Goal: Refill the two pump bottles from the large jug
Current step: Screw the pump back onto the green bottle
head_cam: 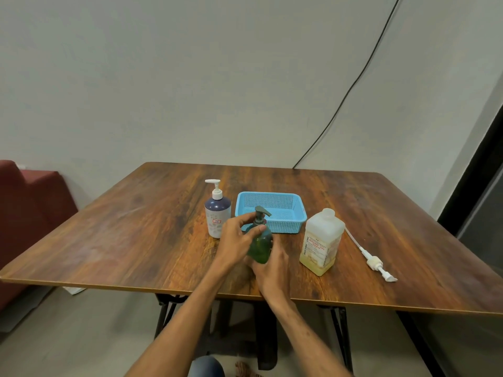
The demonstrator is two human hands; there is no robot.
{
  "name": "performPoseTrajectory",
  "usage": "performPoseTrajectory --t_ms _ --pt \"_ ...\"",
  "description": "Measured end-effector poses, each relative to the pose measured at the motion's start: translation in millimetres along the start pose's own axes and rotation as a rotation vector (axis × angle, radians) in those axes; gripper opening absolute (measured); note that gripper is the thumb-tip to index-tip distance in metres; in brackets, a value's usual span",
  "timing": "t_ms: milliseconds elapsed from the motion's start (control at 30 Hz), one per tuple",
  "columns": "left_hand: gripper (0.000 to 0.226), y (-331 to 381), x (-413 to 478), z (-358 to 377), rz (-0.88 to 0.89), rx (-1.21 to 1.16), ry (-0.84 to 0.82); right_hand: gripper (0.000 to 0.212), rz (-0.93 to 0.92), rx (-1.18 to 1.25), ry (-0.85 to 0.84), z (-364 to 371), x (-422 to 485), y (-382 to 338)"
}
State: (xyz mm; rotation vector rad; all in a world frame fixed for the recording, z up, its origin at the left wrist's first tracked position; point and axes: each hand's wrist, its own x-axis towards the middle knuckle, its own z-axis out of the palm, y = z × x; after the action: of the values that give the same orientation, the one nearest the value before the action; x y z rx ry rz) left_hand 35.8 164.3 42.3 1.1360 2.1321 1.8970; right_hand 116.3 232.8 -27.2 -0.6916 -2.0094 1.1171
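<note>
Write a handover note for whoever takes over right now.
Left hand: pinches the pump collar of the green bottle.
Right hand: grips that bottle's body.
White bottle: stands to the left, pump on.
Jug: stands to the right, open; its pump lies on the table.
Done: jug opened.
Left: take off both bottle pumps, pour, refit.

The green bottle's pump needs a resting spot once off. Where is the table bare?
Bare: the table's left half beside the white pump bottle, and the strip behind the blue basket. Crowded middle to right: left hand, right hand, green bottle, jug, loose pump.
</note>
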Motion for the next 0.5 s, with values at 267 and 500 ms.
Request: performPoseTrajectory --t_ms 267,500 --pt "0.046 -2.7 -7.9 6.9 -0.022 0.023 0.160 0.080 0.013 -0.005 -0.001 0.0 -0.3 -0.5" --pt "0.032 1.5 -9.1 6.4 0.028 -0.032 0.140 0.081 -0.003 -0.002 -0.001 0.5 -0.7 -2.1"
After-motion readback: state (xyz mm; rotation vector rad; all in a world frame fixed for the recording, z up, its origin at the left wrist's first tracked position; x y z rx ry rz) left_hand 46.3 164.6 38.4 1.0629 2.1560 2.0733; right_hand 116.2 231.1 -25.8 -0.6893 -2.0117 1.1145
